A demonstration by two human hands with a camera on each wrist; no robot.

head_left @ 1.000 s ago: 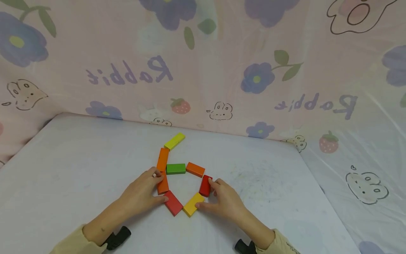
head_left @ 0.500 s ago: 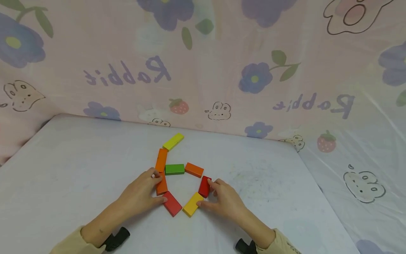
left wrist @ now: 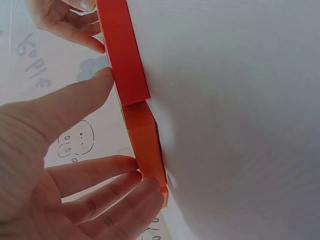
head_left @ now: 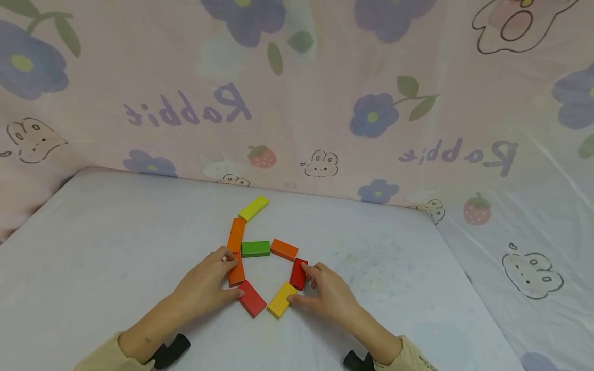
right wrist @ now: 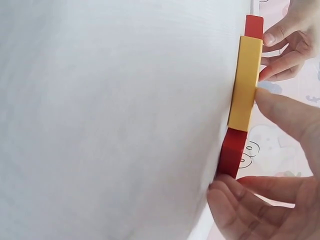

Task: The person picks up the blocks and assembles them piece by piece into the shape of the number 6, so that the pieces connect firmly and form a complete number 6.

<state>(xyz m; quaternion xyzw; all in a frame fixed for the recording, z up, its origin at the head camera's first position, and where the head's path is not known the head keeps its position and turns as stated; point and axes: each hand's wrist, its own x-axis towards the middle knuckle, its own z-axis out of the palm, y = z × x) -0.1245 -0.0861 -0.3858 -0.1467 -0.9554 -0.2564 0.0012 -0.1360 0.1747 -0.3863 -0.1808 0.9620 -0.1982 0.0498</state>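
Note:
Wooden blocks lie on the white table as a ring with a tail. My left hand (head_left: 204, 283) rests its thumb on a red block (head_left: 252, 299) at the ring's lower left, its fingertips touching the orange block (head_left: 236, 273) above it. On the other side, my right hand (head_left: 329, 293) has its thumb against a yellow block (head_left: 281, 301) and fingertips on a darker red block (head_left: 298, 274). In the right wrist view, the yellow block meets that darker red block end to end. A green block (head_left: 256, 249) and another orange block (head_left: 284, 249) form the ring's top.
Above the ring's left side, an upper orange block (head_left: 236, 234) and a lime-yellow block (head_left: 253, 208) make the tail. The white tabletop (head_left: 116, 242) spreads around the blocks. A pink printed cloth (head_left: 287, 118) hangs along the back edge.

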